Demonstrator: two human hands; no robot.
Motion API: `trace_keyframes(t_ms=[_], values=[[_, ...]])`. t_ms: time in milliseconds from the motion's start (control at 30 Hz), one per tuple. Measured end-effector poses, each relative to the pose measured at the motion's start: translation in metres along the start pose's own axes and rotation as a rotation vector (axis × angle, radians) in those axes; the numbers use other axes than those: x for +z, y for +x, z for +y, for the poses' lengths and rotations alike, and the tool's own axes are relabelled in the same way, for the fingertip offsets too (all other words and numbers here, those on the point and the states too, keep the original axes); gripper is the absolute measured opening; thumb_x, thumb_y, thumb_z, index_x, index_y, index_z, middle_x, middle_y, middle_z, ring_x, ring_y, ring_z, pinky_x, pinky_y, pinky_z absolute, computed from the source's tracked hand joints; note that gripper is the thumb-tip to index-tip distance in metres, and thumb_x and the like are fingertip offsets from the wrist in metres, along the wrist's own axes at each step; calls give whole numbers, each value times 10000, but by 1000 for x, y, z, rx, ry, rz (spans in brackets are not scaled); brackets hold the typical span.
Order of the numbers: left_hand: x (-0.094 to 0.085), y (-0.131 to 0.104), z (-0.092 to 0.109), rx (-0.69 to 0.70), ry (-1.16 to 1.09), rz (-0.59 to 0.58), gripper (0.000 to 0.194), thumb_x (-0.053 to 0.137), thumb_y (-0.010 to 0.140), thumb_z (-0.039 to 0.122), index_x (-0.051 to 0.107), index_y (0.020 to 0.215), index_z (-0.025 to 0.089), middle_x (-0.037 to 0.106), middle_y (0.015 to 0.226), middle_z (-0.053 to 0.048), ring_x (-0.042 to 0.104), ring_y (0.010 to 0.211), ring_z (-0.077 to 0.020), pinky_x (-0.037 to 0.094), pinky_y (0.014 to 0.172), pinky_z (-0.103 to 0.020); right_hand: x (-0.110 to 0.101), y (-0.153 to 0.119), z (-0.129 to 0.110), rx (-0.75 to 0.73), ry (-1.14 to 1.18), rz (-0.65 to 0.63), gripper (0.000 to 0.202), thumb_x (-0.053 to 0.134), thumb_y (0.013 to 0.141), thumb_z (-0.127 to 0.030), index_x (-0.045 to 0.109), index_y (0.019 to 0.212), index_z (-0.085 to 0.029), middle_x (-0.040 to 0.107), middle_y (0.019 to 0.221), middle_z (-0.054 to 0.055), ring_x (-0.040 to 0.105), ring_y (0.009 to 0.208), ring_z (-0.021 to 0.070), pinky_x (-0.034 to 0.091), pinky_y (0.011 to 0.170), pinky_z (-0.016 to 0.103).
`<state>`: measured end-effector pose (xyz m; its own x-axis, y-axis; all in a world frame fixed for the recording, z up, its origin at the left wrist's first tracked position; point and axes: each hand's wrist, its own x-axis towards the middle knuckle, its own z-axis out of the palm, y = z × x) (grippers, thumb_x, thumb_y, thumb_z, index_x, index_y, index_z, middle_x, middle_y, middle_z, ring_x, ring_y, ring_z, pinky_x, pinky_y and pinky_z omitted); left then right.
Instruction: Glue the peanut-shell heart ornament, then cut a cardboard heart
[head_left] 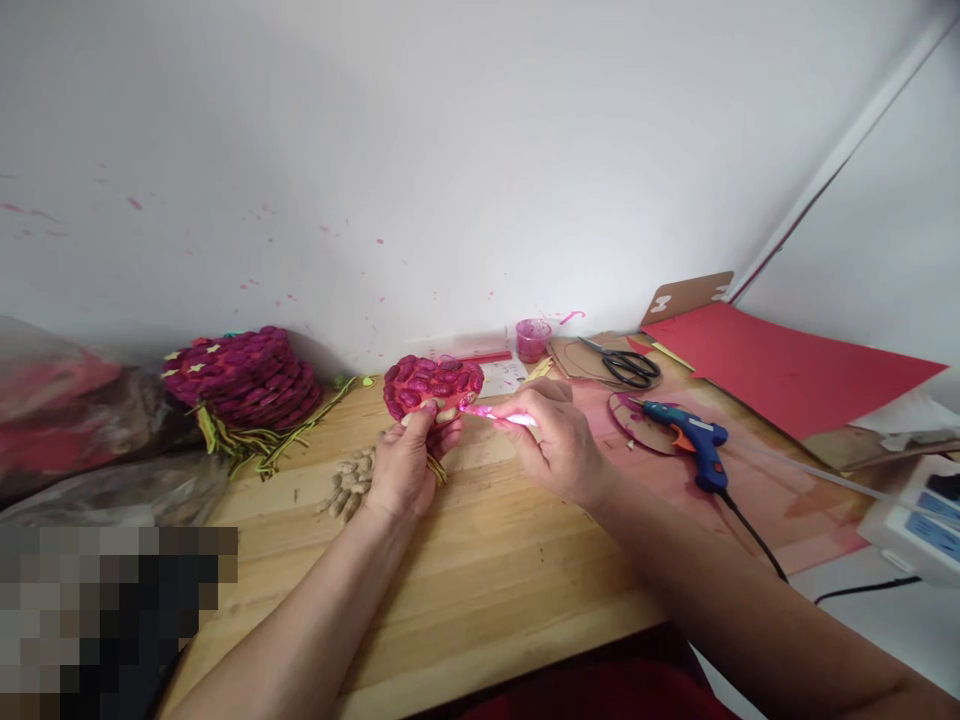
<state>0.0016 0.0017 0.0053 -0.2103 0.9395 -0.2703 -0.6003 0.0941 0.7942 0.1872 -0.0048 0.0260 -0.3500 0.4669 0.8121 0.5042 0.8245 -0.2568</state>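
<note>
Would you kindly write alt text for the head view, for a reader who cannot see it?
A person's left hand holds a rounded piece covered mostly in magenta peanuts; the right hand holds a paintbrush at its edge. Plain peanuts lie on the wooden table, with a stack of similar pieces to the left and scissors and a glue gun to the right.

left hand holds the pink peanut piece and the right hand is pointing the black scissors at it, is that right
Not the scissors: the head view shows the right hand pointing what looks like a brush at it, while the black scissors lie on brown cardboard. The left hand does hold the pink peanut piece.
</note>
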Motion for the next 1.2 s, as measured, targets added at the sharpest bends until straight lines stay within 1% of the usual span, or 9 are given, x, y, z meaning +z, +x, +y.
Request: trace_keyframes(t_ms=[167,267,433,567,700,800,867,1000,1200], values=[[-1,1,-1,25,6,5,78,712,848,188,683,816,123,752,725,-66,706,596,-126,591,599,-206,-6,0,5,112,3,59,50,588,948,-187,612,944,-230,709,853,31,631,849,200,442,789,376],[-1,2,-3,27,13,-18,119,760,808,208,683,818,119,749,718,-61,707,600,-127,595,615,-211,-6,1,6,239,117,66,20,600,948,-232,616,940,-225,705,849,30,650,834,194,473,768,355],[-1,1,-3,52,34,-40,202,805,759,248,686,863,122,757,742,-60,709,609,-127,585,610,-210,-4,1,13,429,294,60,88,600,962,-298,616,944,-214,696,769,9,657,748,161,482,691,295],[-2,1,-4,93,71,-72,325,868,682,329,690,867,130,756,748,-47,705,617,-126,582,635,-221,-2,-1,20,524,367,94,148,622,952,-356,615,950,-208,694,773,14,655,732,156,466,631,264],[-3,1,-6,137,105,-111,448,911,602,412,697,875,128,758,764,-44,713,650,-136,589,681,-243,2,-3,22,550,470,65,181,625,948,-387,609,952,-206,691,752,7,651,699,146,463,613,250],[-2,1,-7,161,113,-115,486,924,575,429,706,883,122,765,797,-52,713,659,-140,592,693,-258,3,-4,23,563,426,103,192,625,946,-400,608,942,-209,691,750,7,627,662,139,444,588,247],[-2,1,-8,167,113,-120,490,926,576,431,711,887,119,769,814,-58,714,666,-144,596,704,-268,3,-4,24,568,412,131,200,628,942,-407,604,929,-208,689,758,11,630,669,142,453,598,252],[-3,1,-9,193,114,-138,480,918,598,435,722,890,108,768,814,-67,716,686,-150,599,720,-273,2,-3,25,566,457,97,192,632,942,-395,605,928,-206,689,765,11,663,714,153,478,634,260],[-4,0,-10,235,149,-149,453,901,631,445,732,884,109,767,794,-68,713,680,-156,607,723,-284,1,-4,22,515,379,110,163,622,952,-373,609,941,-211,695,776,12,664,730,159,486,659,274]])
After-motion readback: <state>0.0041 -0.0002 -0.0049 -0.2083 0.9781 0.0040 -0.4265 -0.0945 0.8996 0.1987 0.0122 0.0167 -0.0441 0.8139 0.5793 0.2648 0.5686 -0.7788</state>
